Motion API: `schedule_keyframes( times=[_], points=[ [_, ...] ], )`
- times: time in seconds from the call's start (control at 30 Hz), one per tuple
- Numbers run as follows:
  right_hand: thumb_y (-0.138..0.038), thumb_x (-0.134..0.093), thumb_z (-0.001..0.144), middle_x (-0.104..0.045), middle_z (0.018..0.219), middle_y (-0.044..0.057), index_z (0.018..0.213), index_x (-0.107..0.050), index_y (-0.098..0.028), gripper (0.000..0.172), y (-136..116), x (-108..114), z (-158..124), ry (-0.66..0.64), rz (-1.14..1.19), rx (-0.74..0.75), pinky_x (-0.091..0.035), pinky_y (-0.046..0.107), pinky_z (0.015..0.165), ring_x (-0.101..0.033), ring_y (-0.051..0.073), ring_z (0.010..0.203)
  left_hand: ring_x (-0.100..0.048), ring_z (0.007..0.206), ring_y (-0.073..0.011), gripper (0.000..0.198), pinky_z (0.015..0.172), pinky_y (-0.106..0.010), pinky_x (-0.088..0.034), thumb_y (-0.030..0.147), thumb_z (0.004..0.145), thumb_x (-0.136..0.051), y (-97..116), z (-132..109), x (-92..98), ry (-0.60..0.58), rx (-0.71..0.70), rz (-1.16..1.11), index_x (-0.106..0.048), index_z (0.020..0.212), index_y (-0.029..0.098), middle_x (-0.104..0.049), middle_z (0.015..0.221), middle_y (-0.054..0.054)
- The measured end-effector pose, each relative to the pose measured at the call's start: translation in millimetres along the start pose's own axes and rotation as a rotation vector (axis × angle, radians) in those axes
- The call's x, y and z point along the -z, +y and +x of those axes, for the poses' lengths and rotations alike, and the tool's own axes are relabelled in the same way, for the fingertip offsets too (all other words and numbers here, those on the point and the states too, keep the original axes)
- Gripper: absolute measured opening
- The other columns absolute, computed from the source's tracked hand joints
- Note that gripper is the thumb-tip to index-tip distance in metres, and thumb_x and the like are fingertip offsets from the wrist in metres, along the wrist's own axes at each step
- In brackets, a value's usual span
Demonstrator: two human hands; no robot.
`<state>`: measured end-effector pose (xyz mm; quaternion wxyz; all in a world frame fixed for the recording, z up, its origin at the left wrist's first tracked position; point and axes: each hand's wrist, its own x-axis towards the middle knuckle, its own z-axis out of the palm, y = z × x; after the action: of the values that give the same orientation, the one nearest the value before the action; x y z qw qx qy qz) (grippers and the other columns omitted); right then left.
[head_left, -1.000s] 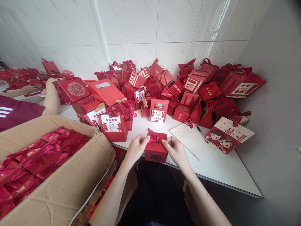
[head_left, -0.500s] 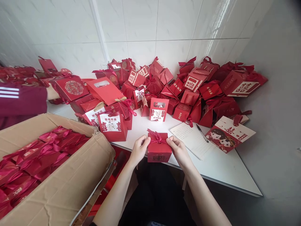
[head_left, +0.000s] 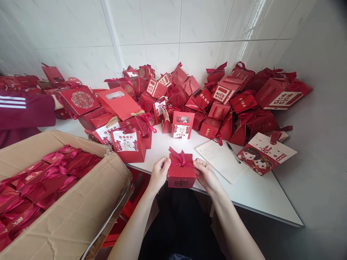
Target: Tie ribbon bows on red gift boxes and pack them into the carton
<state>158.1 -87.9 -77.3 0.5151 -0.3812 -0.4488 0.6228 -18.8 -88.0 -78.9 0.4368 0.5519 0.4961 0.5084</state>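
Observation:
I hold a small red gift box [head_left: 181,175] with a red ribbon bow on top, at the near edge of the white table [head_left: 252,191]. My left hand [head_left: 159,172] grips its left side with curled fingers. My right hand [head_left: 206,174] clasps its right side the same way. The box sits level between both hands, partly over the table's edge.
A heap of red gift boxes and bags [head_left: 195,97] covers the back of the table against the tiled wall. A sheet of paper [head_left: 219,159] with a pen [head_left: 233,152] lies to the right. A cardboard carton [head_left: 67,202] of ribboned red boxes stands at left. Another person's maroon sleeve [head_left: 24,108] reaches in at far left.
The box has turned level and shifted slightly toward me between my hands. The other person's arm at the left has drawn in, its sleeve now covering the forearm.

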Motion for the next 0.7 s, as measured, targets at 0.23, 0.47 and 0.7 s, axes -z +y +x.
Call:
schedule_keyframes(
  times=[0.23,0.47,0.7],
  points=[
    [-0.057,-0.05,0.081,-0.054,0.077,0.001,0.072,-0.055,-0.02,0.038,-5,21,3,0.111,-0.276,0.101,-0.043,0.028,0.072,-0.053,0.016,0.077,-0.055,0.085,-0.0172,0.032,0.077,-0.03,-0.045,0.045,0.074,-0.058,14,-15,6.7,0.039,0.004,0.153,-0.047,0.093,0.021,-0.055,0.092,-0.002],
    [-0.054,-0.042,0.086,-0.061,0.088,0.003,0.084,-0.055,-0.021,0.035,6,9,-13,0.101,-0.455,0.176,-0.043,0.034,0.086,-0.057,0.02,0.089,-0.049,0.118,-0.024,0.052,0.1,-0.043,-0.038,0.04,0.074,-0.062,3,-10,16.1,0.059,-0.061,0.203,-0.039,0.118,0.024,-0.051,0.123,-0.01],
    [-0.042,-0.047,0.088,-0.064,0.067,0.004,0.065,-0.062,-0.019,0.036,4,-7,-60,-0.357,-0.328,0.09,-0.047,0.031,0.065,-0.06,0.017,0.062,-0.048,0.118,-0.0229,0.031,0.103,-0.041,-0.035,0.043,0.084,-0.044,2,-12,36.9,0.387,-0.096,0.139,-0.048,0.107,0.022,-0.054,0.121,-0.011]
  ],
)
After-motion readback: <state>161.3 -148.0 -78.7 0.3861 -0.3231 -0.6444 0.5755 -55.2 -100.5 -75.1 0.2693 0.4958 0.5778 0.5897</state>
